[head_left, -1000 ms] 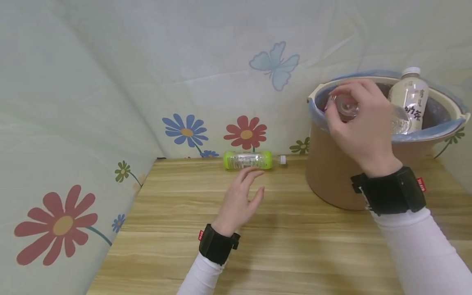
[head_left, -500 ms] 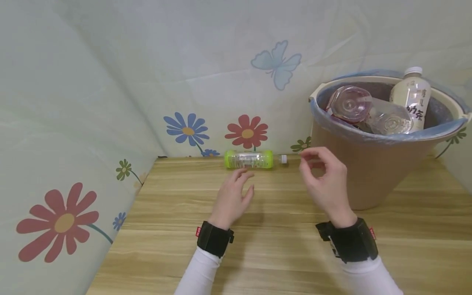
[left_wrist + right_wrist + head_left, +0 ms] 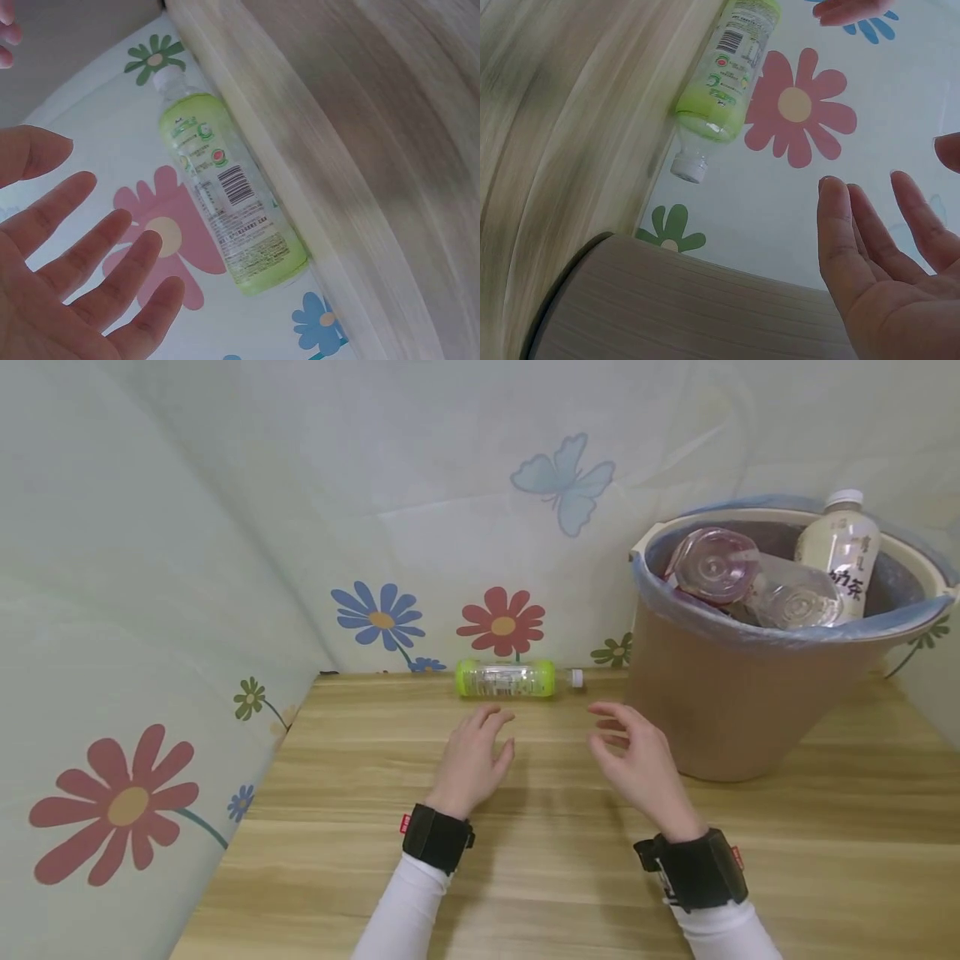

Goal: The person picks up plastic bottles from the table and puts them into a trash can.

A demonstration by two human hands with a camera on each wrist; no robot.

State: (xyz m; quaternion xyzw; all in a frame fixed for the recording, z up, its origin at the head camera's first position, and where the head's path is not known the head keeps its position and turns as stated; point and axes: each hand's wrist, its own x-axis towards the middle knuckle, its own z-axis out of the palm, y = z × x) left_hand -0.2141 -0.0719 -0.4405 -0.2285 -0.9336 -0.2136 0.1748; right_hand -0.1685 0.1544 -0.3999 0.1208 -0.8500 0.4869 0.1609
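Note:
A clear plastic bottle (image 3: 506,679) with a green label and white cap lies on its side at the back of the wooden table, cap toward the right. In front of it is my left hand (image 3: 471,762), fingers loosely bent and holding nothing. My right hand (image 3: 639,762), also without anything in it, hovers between that bottle's cap and the bin. Both wrist views show the fingers spread or relaxed, apart from the green-labelled bottle (image 3: 229,195). Inside the brown bin (image 3: 720,710) are a purplish bottle (image 3: 712,567), a clear bottle (image 3: 798,597) and a milk tea bottle (image 3: 840,547).
The bin stands at the right, lined with a blue bag (image 3: 795,639) folded over its rim. Behind the table (image 3: 360,852) hangs a pale curtain (image 3: 420,485) printed with flowers and a butterfly.
My right hand has let go of the purplish bottle in the bin and come down and left toward the table. My left hand has drawn back slightly.

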